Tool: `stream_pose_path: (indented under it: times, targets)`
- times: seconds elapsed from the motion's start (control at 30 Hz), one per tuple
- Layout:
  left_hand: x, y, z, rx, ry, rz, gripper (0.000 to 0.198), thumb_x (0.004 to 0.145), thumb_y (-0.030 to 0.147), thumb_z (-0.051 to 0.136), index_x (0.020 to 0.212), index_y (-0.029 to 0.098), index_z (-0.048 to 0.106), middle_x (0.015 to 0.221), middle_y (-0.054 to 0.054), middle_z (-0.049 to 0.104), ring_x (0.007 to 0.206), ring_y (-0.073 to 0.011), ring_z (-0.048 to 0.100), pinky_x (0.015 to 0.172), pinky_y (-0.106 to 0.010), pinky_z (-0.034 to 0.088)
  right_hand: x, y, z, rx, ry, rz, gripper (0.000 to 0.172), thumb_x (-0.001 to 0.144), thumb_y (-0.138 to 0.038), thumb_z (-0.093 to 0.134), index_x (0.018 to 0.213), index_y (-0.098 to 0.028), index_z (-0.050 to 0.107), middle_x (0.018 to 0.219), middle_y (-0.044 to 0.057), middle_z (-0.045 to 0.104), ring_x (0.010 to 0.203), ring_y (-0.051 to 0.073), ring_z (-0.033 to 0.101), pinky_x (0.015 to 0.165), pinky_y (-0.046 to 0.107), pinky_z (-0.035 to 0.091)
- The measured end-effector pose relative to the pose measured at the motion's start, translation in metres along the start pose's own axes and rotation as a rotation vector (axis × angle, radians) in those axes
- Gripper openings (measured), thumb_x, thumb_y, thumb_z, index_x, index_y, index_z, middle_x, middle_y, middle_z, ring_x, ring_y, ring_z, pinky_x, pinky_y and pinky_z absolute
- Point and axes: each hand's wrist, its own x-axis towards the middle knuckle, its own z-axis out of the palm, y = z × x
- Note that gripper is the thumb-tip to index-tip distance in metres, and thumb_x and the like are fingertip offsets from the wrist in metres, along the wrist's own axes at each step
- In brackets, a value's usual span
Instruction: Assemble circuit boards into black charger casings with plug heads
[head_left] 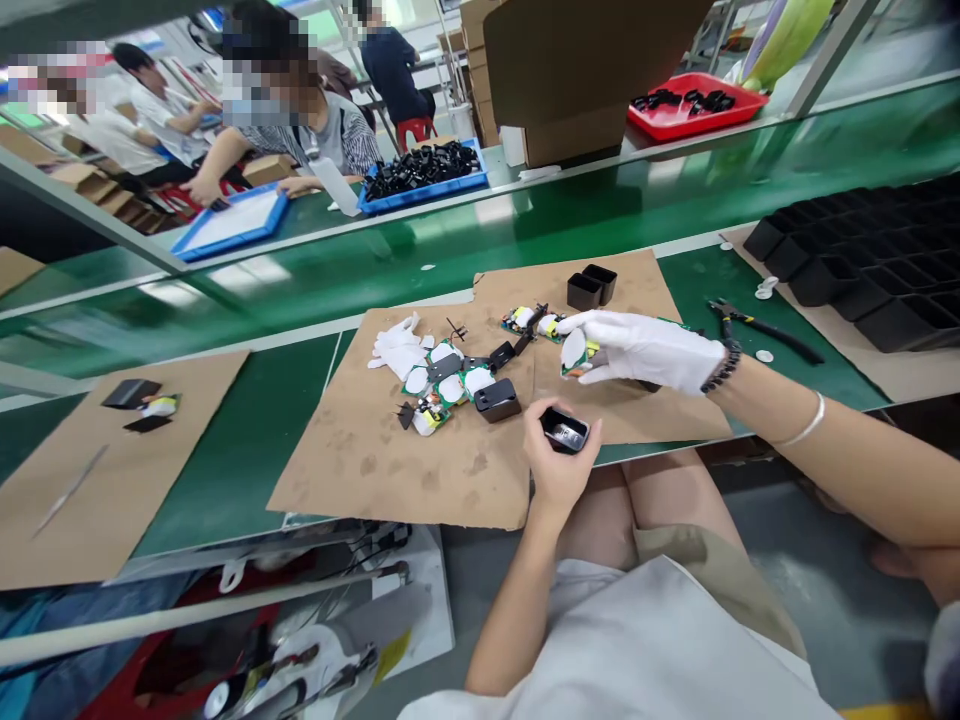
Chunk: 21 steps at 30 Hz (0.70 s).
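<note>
Case (564,430) in left hand (556,468) looks shiny inside.

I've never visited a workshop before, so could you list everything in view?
Cardboard sheets: several, brown, on the bench
Circuit boards: several, green and white, on cardboard
Loose glove: one, white, beside circuit boards
Adapter-like block: one, black, beside circuit boards
Open cases: two, black, cardboard's far edge
Cutters: one pair, black and yellow, bench right
Containers: many, black, far right
Trays: two blue, one red, across the belt
Boxes: several, brown, background
Co-workers: at least four, varied clothing, background
Left hand: one, bare, holding a black case
Right hand: one, white-gloved, holding a circuit board
</note>
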Motion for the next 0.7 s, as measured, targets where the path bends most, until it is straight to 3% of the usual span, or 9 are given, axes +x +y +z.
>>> stream_pose_path:
  times: [0.13, 0.3, 0.37, 0.5, 0.6, 0.7]
  targets:
    - [0.007, 0.002, -0.001, 0.067, -0.188, -0.171, 0.06, 0.074, 0.022, 0.08, 0.125, 0.02, 0.05, 0.105, -0.006, 0.066, 0.1, -0.0214, 0.067, 0.095, -0.037, 0.053, -0.03, 0.018, 0.009, 0.339, 0.225, -0.002, 0.04, 0.097, -0.055, 0.049, 0.128, -0.029, 0.057, 0.119, 0.005, 0.068, 0.105, 0.017, 0.068, 0.095, 0.038, 0.06]
    - [0.003, 0.002, -0.002, 0.105, -0.271, -0.257, 0.078, 0.07, 0.012, 0.08, 0.137, 0.021, 0.041, 0.123, -0.011, 0.064, 0.12, -0.026, 0.063, 0.109, -0.044, 0.046, -0.047, 0.039, 0.031, 0.525, 0.393, -0.048, 0.044, 0.088, -0.063, 0.063, 0.118, -0.031, 0.061, 0.116, 0.004, 0.07, 0.107, 0.02, 0.068, 0.096, 0.041, 0.06]
    - [0.001, 0.003, -0.004, 0.094, -0.27, -0.276, 0.069, 0.07, 0.014, 0.082, 0.128, 0.021, 0.045, 0.122, -0.01, 0.063, 0.119, -0.0265, 0.063, 0.108, -0.044, 0.047, -0.054, 0.044, 0.04, 0.503, 0.44, -0.136, 0.044, 0.082, -0.062, 0.072, 0.112, -0.031, 0.064, 0.113, 0.003, 0.071, 0.109, 0.021, 0.068, 0.099, 0.043, 0.059]
    - [0.001, 0.013, -0.013, 0.03, -0.311, -0.204, 0.053, 0.075, 0.019, 0.082, 0.119, 0.023, 0.053, 0.119, -0.007, 0.063, 0.114, -0.0232, 0.064, 0.101, -0.038, 0.052, -0.073, 0.047, 0.057, 0.222, 0.598, -0.33, 0.036, 0.08, -0.054, 0.08, 0.106, -0.032, 0.071, 0.115, 0.004, 0.073, 0.109, 0.024, 0.07, 0.101, 0.044, 0.057]
    - [0.004, 0.031, -0.024, 0.018, -0.359, -0.064, 0.054, 0.077, 0.023, 0.083, 0.123, 0.026, 0.056, 0.125, -0.008, 0.061, 0.121, -0.0248, 0.061, 0.105, -0.039, 0.052, -0.086, 0.047, 0.067, 0.105, 0.643, -0.463, 0.035, 0.08, -0.043, 0.082, 0.113, -0.037, 0.072, 0.115, 0.003, 0.074, 0.111, 0.025, 0.071, 0.099, 0.043, 0.059]
    - [0.007, 0.049, -0.033, -0.002, -0.394, -0.033, 0.067, 0.078, 0.027, 0.085, 0.136, 0.027, 0.051, 0.124, -0.009, 0.063, 0.118, -0.0244, 0.065, 0.101, -0.038, 0.056, -0.095, 0.043, 0.074, 0.067, 0.672, -0.547, 0.042, 0.081, -0.035, 0.083, 0.119, -0.045, 0.069, 0.116, 0.001, 0.074, 0.114, 0.025, 0.071, 0.097, 0.041, 0.062]
